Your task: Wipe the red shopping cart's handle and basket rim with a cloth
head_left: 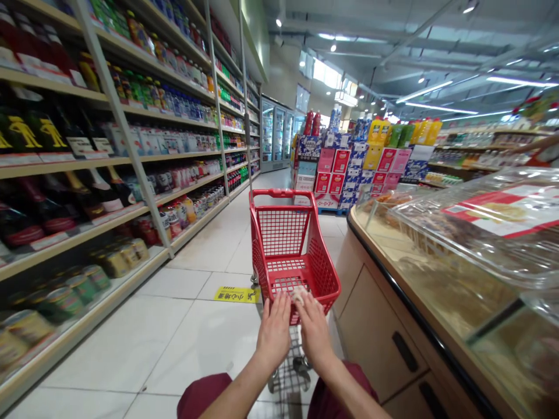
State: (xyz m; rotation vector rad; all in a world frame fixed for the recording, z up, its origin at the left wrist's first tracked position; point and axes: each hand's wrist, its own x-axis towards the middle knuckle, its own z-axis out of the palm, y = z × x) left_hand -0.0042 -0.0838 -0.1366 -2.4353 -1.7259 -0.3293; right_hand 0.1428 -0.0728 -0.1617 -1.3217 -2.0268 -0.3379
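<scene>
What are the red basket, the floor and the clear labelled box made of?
Red basket: probably molded plastic, slightly glossy, given its even color and lattice walls. Floor: likely ceramic or stone tile, smooth, with straight joints. Clear box: seemingly thin plastic, shiny, showing glare and ridged edges.

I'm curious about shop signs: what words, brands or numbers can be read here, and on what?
"小心地滑", as best I can tell: yellow floor sticker.
Too small or blurred to read: stacked boxes, shelf bottles, red-and-white package label.
No text seen on the red cart.
</scene>
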